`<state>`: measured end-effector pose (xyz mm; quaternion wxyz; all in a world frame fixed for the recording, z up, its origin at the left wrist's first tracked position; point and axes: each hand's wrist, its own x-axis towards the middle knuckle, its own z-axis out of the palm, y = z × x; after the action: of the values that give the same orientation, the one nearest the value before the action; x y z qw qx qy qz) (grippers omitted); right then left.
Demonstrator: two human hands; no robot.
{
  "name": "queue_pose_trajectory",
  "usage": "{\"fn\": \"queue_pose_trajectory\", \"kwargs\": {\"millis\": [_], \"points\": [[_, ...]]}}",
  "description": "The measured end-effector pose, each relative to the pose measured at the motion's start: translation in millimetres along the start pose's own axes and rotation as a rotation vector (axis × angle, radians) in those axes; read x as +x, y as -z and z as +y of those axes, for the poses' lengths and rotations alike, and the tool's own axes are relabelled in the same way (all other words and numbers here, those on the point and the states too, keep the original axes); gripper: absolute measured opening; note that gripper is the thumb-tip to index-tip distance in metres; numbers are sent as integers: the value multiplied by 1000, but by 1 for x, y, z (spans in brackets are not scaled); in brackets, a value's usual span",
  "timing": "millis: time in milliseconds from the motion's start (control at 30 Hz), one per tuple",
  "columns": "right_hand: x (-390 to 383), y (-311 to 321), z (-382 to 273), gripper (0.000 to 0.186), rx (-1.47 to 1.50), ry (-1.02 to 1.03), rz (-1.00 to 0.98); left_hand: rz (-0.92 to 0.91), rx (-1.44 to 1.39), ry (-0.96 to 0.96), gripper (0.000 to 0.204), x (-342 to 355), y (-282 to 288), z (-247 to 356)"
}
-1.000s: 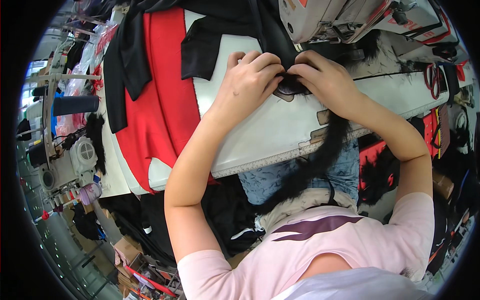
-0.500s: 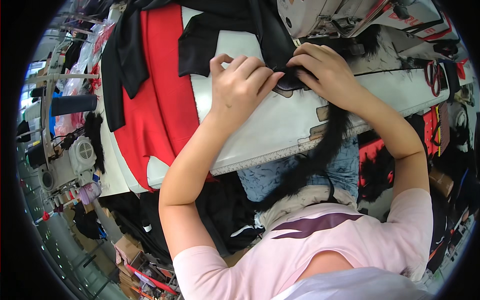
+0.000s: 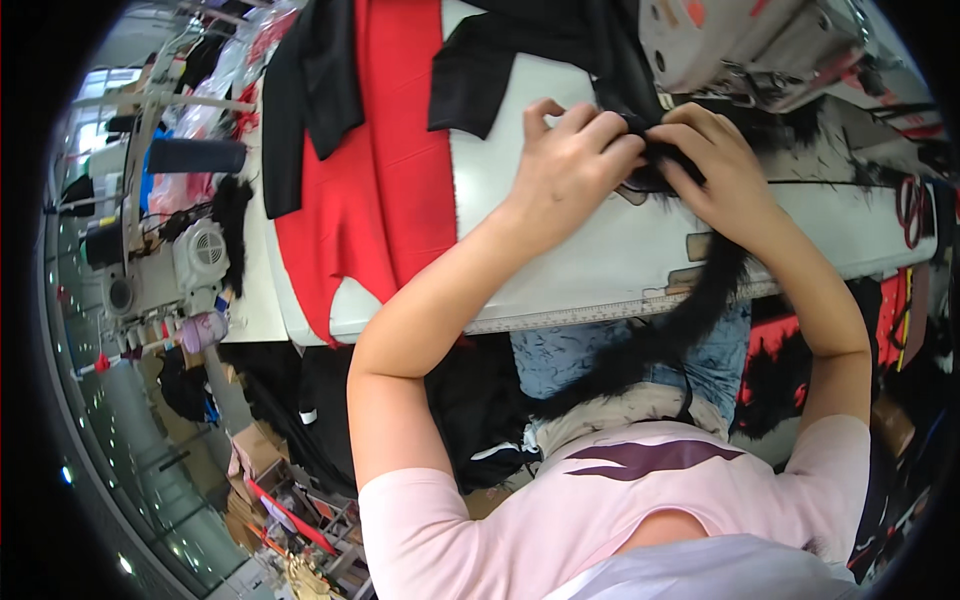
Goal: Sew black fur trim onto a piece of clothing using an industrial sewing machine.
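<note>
Head view is showing both hands meeting at about one o'clock, just below the sewing machine (image 3: 760, 45). The left hand (image 3: 570, 165) is curling its fingers (image 3: 600, 130) together, pinching the top end of a black furry strip (image 3: 690, 320); the right hand (image 3: 715, 165) is pressing its own fingers (image 3: 680, 135) closed on the same fur from the other side, so the two sets of fingertips are almost touching. From that grip the strip is trailing down toward five o'clock, crossing the front edge of the white desk (image 3: 560, 260) and hanging over the blue jeans (image 3: 570, 355) on the person's lap. A ruler strip (image 3: 570, 318) is running along that front edge of the desk. At eleven o'clock from the hands, a red fabric (image 3: 390, 170) is lying flat on the desk, with black fabric (image 3: 315, 90) draped over its upper left part and another black piece (image 3: 500, 60) spreading at twelve o'clock toward the machine. Far out at nine o'clock, a second sewing machine (image 3: 150, 270) is standing on a neighbouring desk. At three o'clock, scissors with red handles (image 3: 912, 205) are resting on the desk.
</note>
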<state>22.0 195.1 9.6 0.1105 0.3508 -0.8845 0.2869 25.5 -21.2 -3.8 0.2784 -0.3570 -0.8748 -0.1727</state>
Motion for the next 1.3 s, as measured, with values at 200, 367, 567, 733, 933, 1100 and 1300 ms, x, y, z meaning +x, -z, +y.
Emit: {"fn": "queue_pose_trajectory", "kwargs": {"millis": [200,367,567,733,933,1100,1300], "points": [[1,3,-5,32,20,-20,-29,-56,-40,21,12,-2,5,3],[2,3,-5,32,-27,4,-4,-122,-91,18,14,0,10,5],[5,4,0,19,152,-72,-17,-171,39,34,20,-3,14,9],[2,4,3,18,195,-78,4,-151,35,-11,17,-1,13,12],[0,4,5,19,185,-63,7,-144,29,28,15,0,14,14],[1,3,4,16,175,-68,-18,-130,82,68,15,-1,18,12],[1,6,4,17,160,-64,-16,-89,-10,91,14,2,14,8]]}}
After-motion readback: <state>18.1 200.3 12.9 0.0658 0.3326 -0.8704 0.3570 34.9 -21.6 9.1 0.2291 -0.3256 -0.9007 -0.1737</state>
